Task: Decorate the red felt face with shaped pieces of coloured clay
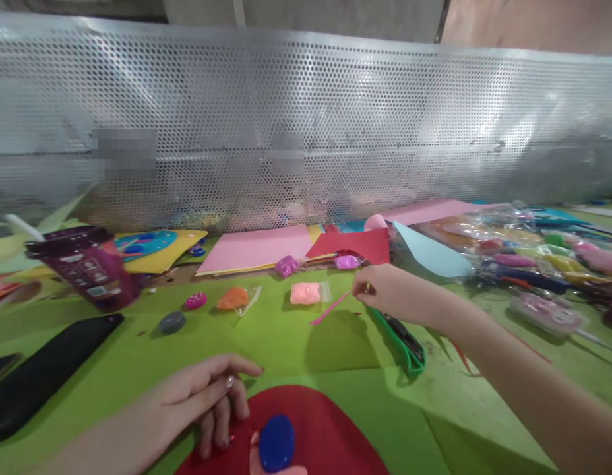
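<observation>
My left hand (214, 399) rests at the left edge of a red paper circle (330, 422), its index finger stretched out and the others loosely bent, holding nothing. On the circle lies a dark blue oval (277, 443) of what looks like clay, with a pale pink piece around its lower side. Further back, my right hand (378, 288) pinches one end of a thin pink stick (330, 309), which slants down to the left. A green-handled cutter (399, 340) lies just below that hand. Left of the stick sits a small pack of pink clay (306, 293).
Orange clay (233, 299), a grey disc (172, 322) and a dotted magenta piece (196, 300) lie on the green sheet. A purple cup (88, 267) with a straw and a black phone-like slab (53, 369) stand left. Bagged clay (528, 260) fills the right; a perforated metal panel (306, 125) rises behind.
</observation>
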`<state>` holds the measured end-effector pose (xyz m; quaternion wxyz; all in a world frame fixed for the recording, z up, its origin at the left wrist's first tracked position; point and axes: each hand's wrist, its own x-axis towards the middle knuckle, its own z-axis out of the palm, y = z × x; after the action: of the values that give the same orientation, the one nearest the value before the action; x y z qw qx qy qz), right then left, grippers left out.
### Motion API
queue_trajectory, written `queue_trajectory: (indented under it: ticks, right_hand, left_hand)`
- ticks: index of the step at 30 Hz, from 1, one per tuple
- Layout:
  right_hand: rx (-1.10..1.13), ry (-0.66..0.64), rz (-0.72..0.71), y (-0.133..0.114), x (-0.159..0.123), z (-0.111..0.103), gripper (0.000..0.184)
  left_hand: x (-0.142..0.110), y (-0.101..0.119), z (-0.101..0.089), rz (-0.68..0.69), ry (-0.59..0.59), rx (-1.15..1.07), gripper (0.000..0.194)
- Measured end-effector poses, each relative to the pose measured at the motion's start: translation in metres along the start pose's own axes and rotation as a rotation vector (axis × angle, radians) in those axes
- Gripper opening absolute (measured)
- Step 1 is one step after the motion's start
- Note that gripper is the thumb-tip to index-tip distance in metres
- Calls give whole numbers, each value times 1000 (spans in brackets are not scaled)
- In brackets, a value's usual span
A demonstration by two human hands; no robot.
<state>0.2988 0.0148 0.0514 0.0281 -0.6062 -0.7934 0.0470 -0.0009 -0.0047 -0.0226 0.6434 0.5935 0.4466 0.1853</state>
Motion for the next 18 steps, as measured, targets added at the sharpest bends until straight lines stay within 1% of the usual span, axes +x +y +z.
queue_trajectory:
  ticks: [3, 6, 12, 15, 18]
  right_hand:
    - [-102, -36, 83, 4, 0, 5, 22]
    - [-166, -132, 120, 5, -2, 9, 24]
    - [-154, -282, 179, 6, -4, 4, 19]
    - [-144, -304, 193, 5, -4, 2, 19]
    - [-131, -295, 222, 4, -3, 2, 24]
  left_hand:
    - [2, -6, -3, 17, -2, -9, 59]
    - [2, -9, -5, 8, -19, -2, 57]
    - [1, -9, -8, 8, -24, 1, 52]
    - [1, -10, -9, 3, -25, 2, 49]
    - [1, -10, -10, 5, -18, 8, 49]
